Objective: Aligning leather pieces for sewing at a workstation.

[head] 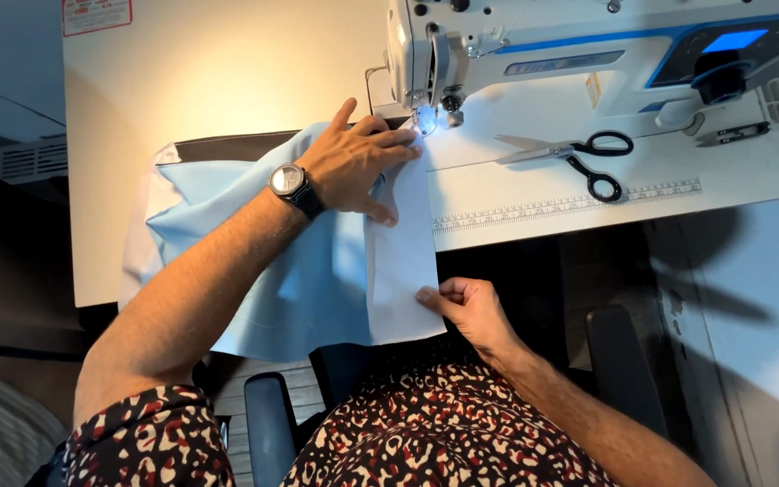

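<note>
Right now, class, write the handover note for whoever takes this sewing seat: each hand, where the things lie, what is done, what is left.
Left hand: flat on the light blue fabric, fingertips close to the needle area of the sewing machine.
Right hand: pinching the near edge of the white fabric strip.
Scissors lie on the white table, right of the needle, untouched.
Done: fabric aligned under the machine head.
Left: any stitching cannot be seen; the strip apparently remains to be sewn.

**Your hands, both fwd**

Your left hand (353, 162) lies flat, palm down, fingers spread & pointing up-right, arm stretched diagonally fwd, wrist straight. Your right hand (466, 311) sits lower, nearer your body, thumb & fingertips pinched together, forearm angled in from lower right.
</note>
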